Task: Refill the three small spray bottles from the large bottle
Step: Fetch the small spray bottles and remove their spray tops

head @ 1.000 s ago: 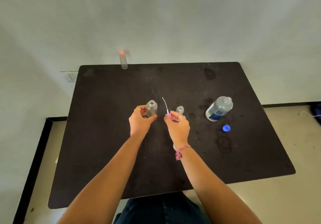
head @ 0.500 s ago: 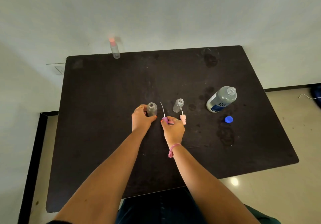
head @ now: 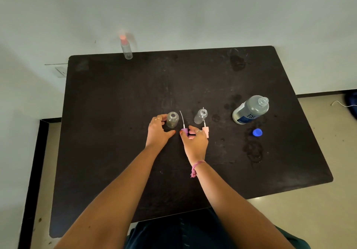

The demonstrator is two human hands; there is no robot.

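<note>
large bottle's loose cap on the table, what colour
Blue cap, seen in the head view.

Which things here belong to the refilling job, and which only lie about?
Job: large clear labelled bottle; round blue cap; three small clear bottles; purple spray head; pink spray head.
Lying about: white cable on floor.

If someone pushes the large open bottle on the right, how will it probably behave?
The large bottle looks mostly full, so it is probably heavy and would slide rather than tip easily. Its blue cap lies apart on the table, so a hard push might spill liquid. Its round body would likely roll if it fell.
</note>
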